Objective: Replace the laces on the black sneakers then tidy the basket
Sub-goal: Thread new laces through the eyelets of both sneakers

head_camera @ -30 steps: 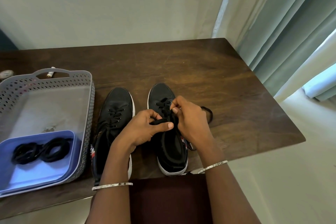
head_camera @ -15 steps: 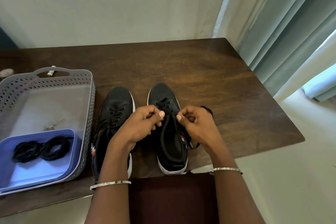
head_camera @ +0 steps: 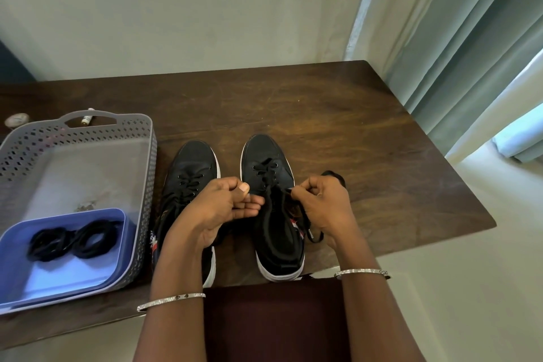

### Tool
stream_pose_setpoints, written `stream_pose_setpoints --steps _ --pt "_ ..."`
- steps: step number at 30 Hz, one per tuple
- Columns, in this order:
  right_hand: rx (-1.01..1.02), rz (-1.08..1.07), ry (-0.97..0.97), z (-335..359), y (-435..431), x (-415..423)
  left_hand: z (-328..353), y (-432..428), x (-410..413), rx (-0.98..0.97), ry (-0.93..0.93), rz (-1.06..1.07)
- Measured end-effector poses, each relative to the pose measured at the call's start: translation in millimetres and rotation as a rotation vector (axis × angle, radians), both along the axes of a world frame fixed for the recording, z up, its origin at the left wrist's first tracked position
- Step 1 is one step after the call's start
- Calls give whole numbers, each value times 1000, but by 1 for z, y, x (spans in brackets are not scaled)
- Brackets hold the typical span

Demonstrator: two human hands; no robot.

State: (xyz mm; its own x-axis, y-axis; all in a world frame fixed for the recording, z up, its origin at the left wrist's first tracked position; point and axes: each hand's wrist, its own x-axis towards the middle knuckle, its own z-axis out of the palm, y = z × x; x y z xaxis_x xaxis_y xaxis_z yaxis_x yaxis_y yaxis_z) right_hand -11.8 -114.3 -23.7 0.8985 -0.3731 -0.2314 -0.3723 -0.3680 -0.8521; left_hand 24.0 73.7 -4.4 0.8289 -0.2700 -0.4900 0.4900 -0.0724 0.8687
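Two black canvas sneakers, white-soled: left sneaker (head_camera: 192, 164) and right sneaker (head_camera: 269, 156), set side by side on dark wooden table (head_camera: 338, 126). Right sneaker's black lace (head_camera: 310, 233) is pinched by right hand (head_camera: 323, 206). Left hand (head_camera: 217, 209) alongside, grasp not discernible. One grey perforated plastic basket (head_camera: 148, 185) at left, containing one blue plastic tray (head_camera: 58, 276) and two coiled black laces (head_camera: 73, 241).

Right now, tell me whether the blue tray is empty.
Not empty: two black lace coils lie in the blue tray, itself inside the grey basket.

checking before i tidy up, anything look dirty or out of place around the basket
Yes. The grey basket has a brownish smudge on its bare floor, just beyond the blue tray. Behind the basket, a small white tube and a round pale object lie loose on the table.
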Motion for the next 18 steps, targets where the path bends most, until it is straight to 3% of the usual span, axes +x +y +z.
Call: stream_pose_setpoints --steps 6,10,18 --pt "-63 69 -31 -1 -1 0 1 1 -2 80 -71 -59" --pt "85 101 54 2 -1 0 10 3 -8 340 -212 -185" --pt "62 288 144 50 -10 -14 77 17 -9 674 -369 -303"
